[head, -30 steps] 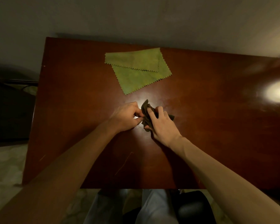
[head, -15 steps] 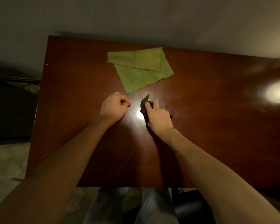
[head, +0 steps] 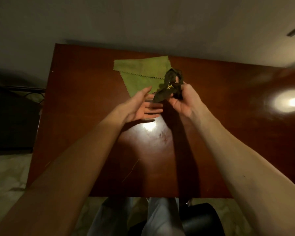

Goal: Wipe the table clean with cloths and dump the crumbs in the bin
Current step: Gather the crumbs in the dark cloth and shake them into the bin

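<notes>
Left hand point(head: 141, 106) is hovering palm-up above the table point(head: 78, 116), fingers straight and holding nothing, with the green cloth point(head: 140, 74) lying flat on the table just behind it. The dark cloth point(head: 162, 95) is hanging bunched up in the air right beside it, and the right hand point(head: 186, 103) is gripping that wad, fingers curled round it.

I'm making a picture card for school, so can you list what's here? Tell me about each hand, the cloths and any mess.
right hand: grips the bunched dark cloth, held up off the table
left hand: open, palm up, beside the dark cloth's lower end; touching or not, cannot tell
crumbs: small yellowish bits in the dark cloth's folds
green cloth: lies flat, folded over, on the table's far side
thin strand: lies on the table near the front edge
</notes>
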The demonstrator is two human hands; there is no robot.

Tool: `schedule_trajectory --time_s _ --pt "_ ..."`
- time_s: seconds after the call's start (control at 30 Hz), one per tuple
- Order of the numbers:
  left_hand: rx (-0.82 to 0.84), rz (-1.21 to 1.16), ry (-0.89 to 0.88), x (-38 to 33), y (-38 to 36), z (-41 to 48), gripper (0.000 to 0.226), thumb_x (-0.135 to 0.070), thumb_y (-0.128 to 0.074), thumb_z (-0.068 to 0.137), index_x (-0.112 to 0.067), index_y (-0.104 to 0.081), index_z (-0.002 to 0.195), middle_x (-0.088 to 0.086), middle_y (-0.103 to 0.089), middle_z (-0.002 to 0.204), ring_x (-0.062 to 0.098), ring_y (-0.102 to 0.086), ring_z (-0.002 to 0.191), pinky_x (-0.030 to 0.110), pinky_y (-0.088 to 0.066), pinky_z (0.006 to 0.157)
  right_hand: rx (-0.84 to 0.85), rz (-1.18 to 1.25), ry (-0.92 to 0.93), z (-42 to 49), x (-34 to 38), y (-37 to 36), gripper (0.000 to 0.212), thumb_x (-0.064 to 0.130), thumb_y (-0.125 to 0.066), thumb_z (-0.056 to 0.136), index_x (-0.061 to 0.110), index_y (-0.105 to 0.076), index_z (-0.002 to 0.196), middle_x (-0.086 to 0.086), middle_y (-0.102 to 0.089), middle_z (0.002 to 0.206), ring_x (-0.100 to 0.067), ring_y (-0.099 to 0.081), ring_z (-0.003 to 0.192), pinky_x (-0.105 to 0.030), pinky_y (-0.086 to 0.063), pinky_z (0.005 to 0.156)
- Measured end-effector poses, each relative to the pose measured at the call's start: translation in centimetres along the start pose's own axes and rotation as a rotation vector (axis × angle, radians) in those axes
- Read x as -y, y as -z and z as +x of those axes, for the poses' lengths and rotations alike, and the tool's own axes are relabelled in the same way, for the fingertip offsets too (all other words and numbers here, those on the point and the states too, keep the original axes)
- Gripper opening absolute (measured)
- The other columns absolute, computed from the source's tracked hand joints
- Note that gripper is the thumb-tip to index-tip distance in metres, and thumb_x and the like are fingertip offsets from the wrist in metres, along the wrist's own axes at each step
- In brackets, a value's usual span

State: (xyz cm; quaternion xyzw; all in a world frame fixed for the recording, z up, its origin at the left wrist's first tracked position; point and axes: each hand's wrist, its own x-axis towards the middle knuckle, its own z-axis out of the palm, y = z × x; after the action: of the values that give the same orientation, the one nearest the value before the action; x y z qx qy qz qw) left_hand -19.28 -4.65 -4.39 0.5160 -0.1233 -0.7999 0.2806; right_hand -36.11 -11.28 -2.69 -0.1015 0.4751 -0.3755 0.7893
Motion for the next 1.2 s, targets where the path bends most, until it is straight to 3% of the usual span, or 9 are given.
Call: schedule_trajectory --time_s 0.13,0.2,0.27,0.37,0.53,0.7,0.8,0.9,1.2 --pt "-0.096 -0.03 -0.102 -2.1 -1.1 0.2 0.029 -0.02 -0.06 0.105 -0.007 -0.066 0.13 0.017 -0.072 0.13 0.025 -0.072 0.118 0.032 -0.062 0.091 -0.127 -0.443 0.171 0.7 -0.6 1.2 0.023 0.012 -0.053 0.107 0.013 -0.058 0.13 -0.01 -0.067 0.107 -0.023 -0.069 0.085 -0.031 -0.058 0.053" --pt "-0.198 0.071 -0.155 -2.6 -1.0 0.7 0.023 -0.008 -0.067 0.099 -0.009 -0.072 0.122 0.013 -0.074 0.126 0.019 -0.073 0.113 0.025 -0.063 0.085 -0.149 -0.71 0.295 1.0 -1.4 2.6 0.029 0.011 -0.059 0.104 0.009 -0.056 0.133 -0.011 -0.069 0.119 -0.026 -0.071 0.101 -0.043 -0.064 0.074" --pt "-0.233 0.115 -0.17 -2.8 -0.8 1.1 0.027 0.003 -0.068 0.095 -0.007 -0.072 0.12 0.011 -0.075 0.12 0.017 -0.073 0.11 0.022 -0.063 0.081 -0.132 -1.065 0.44 1.1 -2.1 3.9 0.029 0.01 -0.062 0.1 0.011 -0.057 0.129 -0.009 -0.068 0.121 -0.024 -0.067 0.111 -0.042 -0.056 0.099" --pt "-0.251 0.18 -0.127 -2.1 -0.8 1.5 0.034 0.015 -0.065 0.092 -0.001 -0.069 0.121 0.013 -0.075 0.114 0.016 -0.074 0.096 0.021 -0.063 0.072 -0.017 -1.492 0.571 0.8 -4.0 5.4 0.031 0.005 -0.061 0.096 0.009 -0.054 0.127 -0.01 -0.054 0.116 -0.024 -0.055 0.099 -0.025 -0.038 0.085" --pt "-0.39 0.374 -0.079 1.3 -0.1 2.3 0.033 0.024 -0.063 0.086 -0.003 -0.066 0.105 0.019 -0.07 0.108 0.023 -0.072 0.083 0.023 -0.063 0.058 0.016 -2.105 0.81 0.2 -7.7 7.6 0.043 0.014 -0.063 0.091 0.007 -0.05 0.131 -0.018 -0.048 0.117 -0.036 -0.044 0.099 -0.048 -0.044 0.08" --pt "-0.397 0.411 -0.063 3.0 1.2 2.0 0.035 0.028 -0.061 0.082 -0.006 -0.061 0.09 0.02 -0.066 0.094 0.027 -0.071 0.075 0.027 -0.061 0.053 0.142 -2.19 0.913 -1.3 -9.8 8.5 0.048 0.039 -0.05 0.103 0.006 -0.049 0.137 -0.019 -0.047 0.137 -0.037 -0.043 0.115 -0.049 -0.042 0.096" --pt "-0.356 0.556 -0.022 3.2 1.7 1.4 0.029 0.023 -0.061 0.085 -0.006 -0.066 0.089 0.018 -0.069 0.09 0.027 -0.074 0.074 0.03 -0.065 0.059 0.117 -2.179 0.916 -2.3 -11.6 8.7 0.034 0.021 -0.06 0.096 0.006 -0.055 0.126 -0.02 -0.052 0.13 -0.037 -0.04 0.105 -0.051 -0.046 0.086" --pt "-0.462 0.573 -0.078 2.7 2.6 1.1 0.017 0.01 -0.06 0.091 -0.004 -0.069 0.091 0.019 -0.074 0.089 0.025 -0.078 0.069 0.038 -0.067 0.071 0.054 -2.103 0.855 -3.7 -13.5 8.2 0.04 0.007 -0.069 0.082 0.009 -0.056 0.12 -0.018 -0.049 0.125 -0.033 -0.035 0.099 -0.046 -0.039 0.079" --pt "-0.653 0.482 -0.172 1.8 7.2 -0.5 0.019 0.004 -0.055 0.099 -0.009 -0.068 0.096 0.017 -0.075 0.096 0.021 -0.079 0.076 0.031 -0.066 0.071 -0.042 -1.958 0.672 -5.4 -18.1 5.8 0.051 -0.002 -0.07 0.08 0.013 -0.057 0.127 -0.015 -0.043 0.132 -0.034 -0.031 0.112 -0.05 -0.045 0.096"
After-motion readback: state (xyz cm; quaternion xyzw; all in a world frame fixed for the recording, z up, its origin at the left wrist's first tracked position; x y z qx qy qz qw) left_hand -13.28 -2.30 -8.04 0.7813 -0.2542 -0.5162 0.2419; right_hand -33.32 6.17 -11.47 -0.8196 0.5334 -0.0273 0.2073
